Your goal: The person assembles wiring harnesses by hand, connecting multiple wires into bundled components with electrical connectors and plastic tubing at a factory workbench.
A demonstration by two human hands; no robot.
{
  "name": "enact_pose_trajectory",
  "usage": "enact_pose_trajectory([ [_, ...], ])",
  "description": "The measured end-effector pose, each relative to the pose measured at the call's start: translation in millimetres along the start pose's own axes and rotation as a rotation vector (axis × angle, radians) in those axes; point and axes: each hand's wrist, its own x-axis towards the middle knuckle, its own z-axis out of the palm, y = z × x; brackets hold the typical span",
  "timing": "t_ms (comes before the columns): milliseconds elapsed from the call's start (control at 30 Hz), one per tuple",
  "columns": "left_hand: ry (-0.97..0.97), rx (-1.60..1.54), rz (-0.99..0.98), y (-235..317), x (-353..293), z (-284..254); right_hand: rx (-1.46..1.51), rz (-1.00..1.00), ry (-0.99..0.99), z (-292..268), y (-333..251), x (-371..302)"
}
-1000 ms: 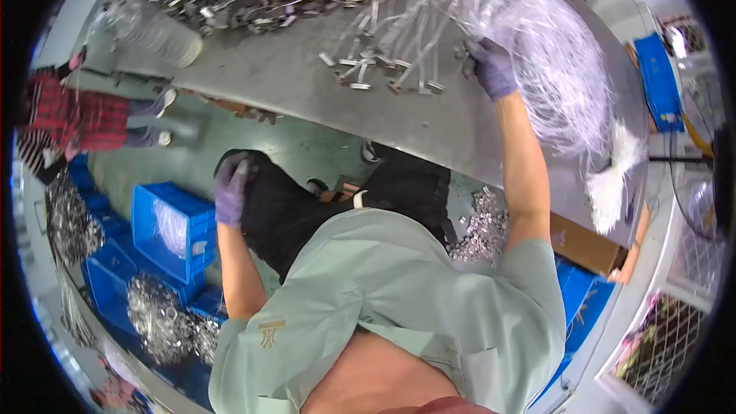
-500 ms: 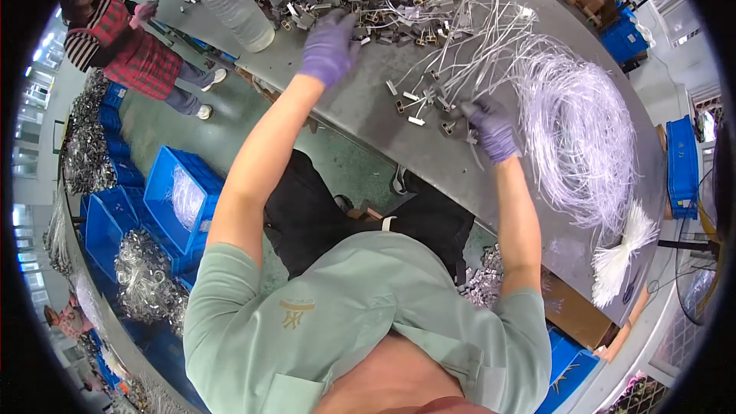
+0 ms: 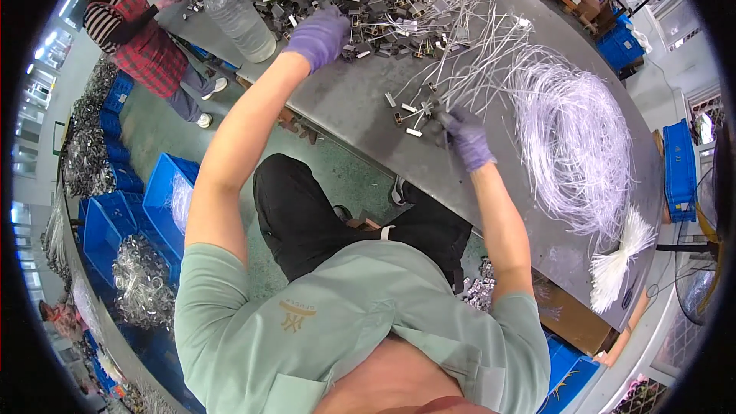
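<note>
The left hand (image 3: 318,38), in a purple glove, is at the near edge of a wide pile of small dark grey blocks (image 3: 383,19) on the far side of the worktop (image 3: 353,111). Its fingers are bent and partly spread over the blocks; whether it has hold of one cannot be told, as its back hides the fingertips.

The right hand (image 3: 464,136), gloved alike, is nearer and farther right, beside a small cluster of cable ends (image 3: 414,113) with pale and metallic tips. Its fingers are half curled toward the cluster; the view does not show whether they close on a piece. Thin whitish cables (image 3: 479,46) fan out from the cluster toward the far right, where they meet the pile.

Right of that hand lies a large loose coil of clear strands (image 3: 571,142), and at its near end a tied white bundle (image 3: 617,261) flares at both ends. A clear plastic bottle (image 3: 238,19) stands left of the left hand, close to the pile. Beyond it, at the far left, a co-worker (image 3: 142,42) in a red checked apron reaches to the pile. On the left, below the worktop, a blue crate (image 3: 159,180) holds more clear strands.
</note>
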Motion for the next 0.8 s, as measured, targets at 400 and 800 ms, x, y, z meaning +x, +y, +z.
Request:
enact_pose_trajectory([
  [400,-0.157,-1.130,-0.482,-8.7,-129.8,32.5,0.370,0.121,-0.222,115.2,6.1,58.0],
  [800,-0.267,-1.322,-0.861,28.6,-404.7,12.6,0.707,0.049,-0.242,171.9,34.9,91.3],
])
